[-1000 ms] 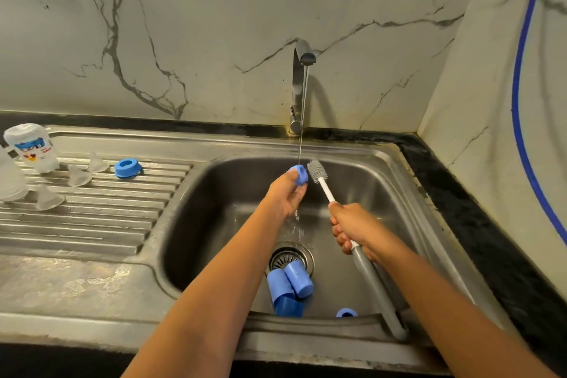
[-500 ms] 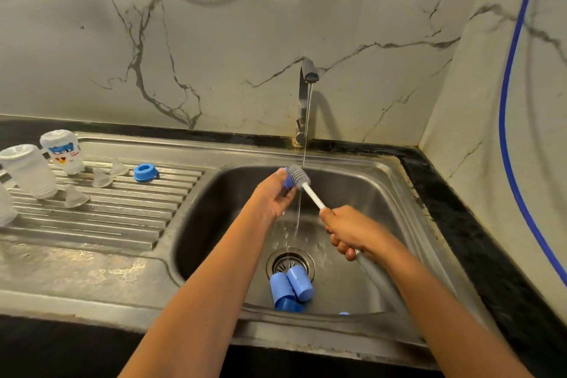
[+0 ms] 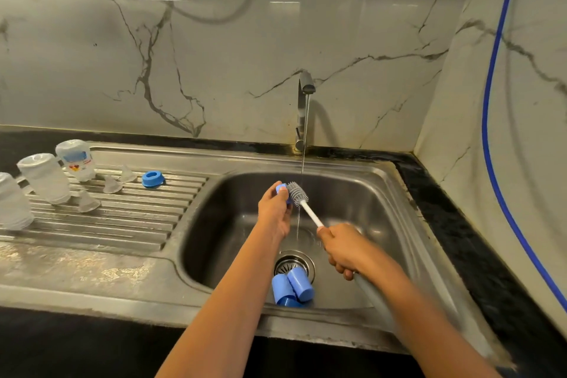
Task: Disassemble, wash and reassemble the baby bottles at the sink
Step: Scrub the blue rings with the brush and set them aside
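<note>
Blue screw ring (image 3: 281,189), pinched in the left hand (image 3: 274,212) under the tap (image 3: 302,107) near the sink's (image 3: 368,164) back edge, now touches the brush head (image 3: 297,193) — apart a second ago — the right hand (image 3: 342,247) gripping its handle: scrubbing, it seems, begins.

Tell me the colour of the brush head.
Grey bristles on the brush head, white neck; head view.

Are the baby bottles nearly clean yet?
Looks about halfway. Done: three bottles, three teats and one ring sit on the drainboard. Now: the left hand holds a second ring below the tap while the right hand scrubs it with the brush. Left: the blue caps by the drain, then putting everything back together.
</note>
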A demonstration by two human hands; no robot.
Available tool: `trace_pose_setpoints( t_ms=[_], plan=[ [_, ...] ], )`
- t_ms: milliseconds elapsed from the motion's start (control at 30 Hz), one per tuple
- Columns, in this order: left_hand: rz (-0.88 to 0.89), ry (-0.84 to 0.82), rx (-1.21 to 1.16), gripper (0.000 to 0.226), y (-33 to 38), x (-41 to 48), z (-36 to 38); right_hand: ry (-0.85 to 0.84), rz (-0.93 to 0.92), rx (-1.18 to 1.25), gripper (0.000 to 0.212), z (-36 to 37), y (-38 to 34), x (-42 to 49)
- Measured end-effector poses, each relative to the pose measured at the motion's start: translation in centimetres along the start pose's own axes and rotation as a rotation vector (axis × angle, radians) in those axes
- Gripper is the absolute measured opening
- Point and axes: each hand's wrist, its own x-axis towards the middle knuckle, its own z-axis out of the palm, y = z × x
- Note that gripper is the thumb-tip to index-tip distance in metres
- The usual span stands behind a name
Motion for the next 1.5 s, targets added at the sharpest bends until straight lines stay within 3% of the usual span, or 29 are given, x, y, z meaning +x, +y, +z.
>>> trace_pose_setpoints(
  t_ms=[267,467,733,867,1067,1200,1333,1500],
  plan=[
    [0.005,-0.159,0.129,0.029,-1.9,-0.1,-0.1,0.055,0.032,0.069,0.04,-1.4,-0.1,0.6],
    [0.036,0.021,-0.017,0.031,-1.1,1.1,-0.4,-0.056,-0.024,0.044,0.04,-1.4,-0.2,-0.7],
    [0.001,-0.237,0.023,0.024,-1.1,-0.5,0.4,0.108,-0.006,-0.01,0.04,-2.6,0.1,0.4],
    [0.019,-0.182,-0.127,0.026,-0.6,-0.1,0.2,0.117,-0.063,-0.172,0.038,-2.7,-0.3,-0.3],
    [0.075,-0.149,-0.124,0.032,-1.0,0.4,0.1,0.187,-0.137,-0.304,0.039,-2.9,-0.7,-0.8],
    [0.004,-0.161,-0.127,0.028,-0.6,0.5,0.0,0.275,-0.163,-0.352,0.04,-2.0,-0.8,-0.2],
    [-0.102,-0.242,-0.197,0.039,-0.2,-0.2,0.6,0.368,-0.171,-0.319,0.039,-2.1,-0.3,0.9],
    [-0.044,-0.041,-0.341,0.041,-0.2,0.4,0.1,0.278,-0.162,-0.37,0.041,-1.3,-0.2,0.6]
  ],
)
